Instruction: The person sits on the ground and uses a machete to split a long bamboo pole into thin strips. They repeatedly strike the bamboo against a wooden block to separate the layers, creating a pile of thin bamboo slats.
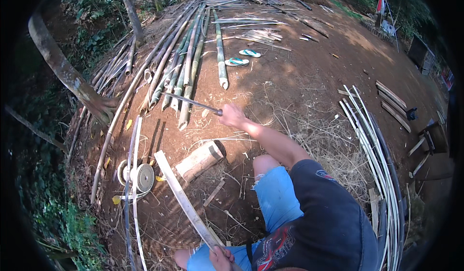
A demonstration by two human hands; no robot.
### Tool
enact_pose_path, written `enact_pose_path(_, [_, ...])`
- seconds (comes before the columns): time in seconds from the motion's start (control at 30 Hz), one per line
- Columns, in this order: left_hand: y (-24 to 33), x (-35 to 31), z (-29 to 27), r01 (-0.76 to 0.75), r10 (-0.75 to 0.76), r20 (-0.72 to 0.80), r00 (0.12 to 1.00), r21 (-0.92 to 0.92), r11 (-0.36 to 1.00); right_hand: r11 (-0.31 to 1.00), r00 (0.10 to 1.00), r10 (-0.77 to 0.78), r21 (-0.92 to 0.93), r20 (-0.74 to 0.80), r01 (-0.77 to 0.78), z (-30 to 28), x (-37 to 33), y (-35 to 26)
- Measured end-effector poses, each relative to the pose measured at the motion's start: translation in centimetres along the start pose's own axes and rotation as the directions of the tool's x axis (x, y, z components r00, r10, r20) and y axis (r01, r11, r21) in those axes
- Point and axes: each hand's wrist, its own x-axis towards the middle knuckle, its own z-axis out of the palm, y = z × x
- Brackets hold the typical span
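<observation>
Both hands are closed, each on a separate object. Right hand (233, 116) grips the handle of a long knife (193, 102); the arm is extended forward, and the blade points left and slightly away from the person, its tip overlapping the near ends of the poles (192, 56) in view. Left hand (221, 259) grips the near end of a slat (185, 198), close to the body at the lower edge. The slat extends forward and to the left from this hand, its far end raised in view beside the log (199, 162); contact between slat and log cannot be determined. The knife is positioned beyond the log and well apart from the slat. A spool (145, 178) is located left of the slat, next to two narrow strips (136, 193). Shavings (321, 150) cover the soil to the right of the right forearm. Sandals (237, 62) lie beyond the right hand, beside a green pole.
</observation>
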Motion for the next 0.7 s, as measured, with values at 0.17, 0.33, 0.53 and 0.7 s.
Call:
enact_pose_path(0.17, [1.3,-0.5,-0.1,-0.029,0.060,-0.125,0.990,0.235,0.972,0.930,0.970,-0.049,0.365,0.239,-0.043,4.4,-7.9,-1.3])
enact_pose_path(0.33, [-0.4,4.6,-2.2,-0.208,0.209,0.000,0.978,-0.127,0.970,0.732,0.872,-0.163,0.649,0.462,-0.206,6.1,-18.8,-7.1])
enact_pose_path(0.53, [5.6,6.5,0.7,-0.126,0.137,0.071,0.988,-0.141,0.982,0.603,0.858,-0.281,0.775,0.431,-0.192,10.6,-24.5,-9.3])
enact_pose_path(0.7, [8.3,7.8,1.5,-0.144,0.162,0.158,0.974,-0.116,0.983,0.501,0.884,-0.249,0.834,0.396,-0.232,9.5,-23.6,-11.9])
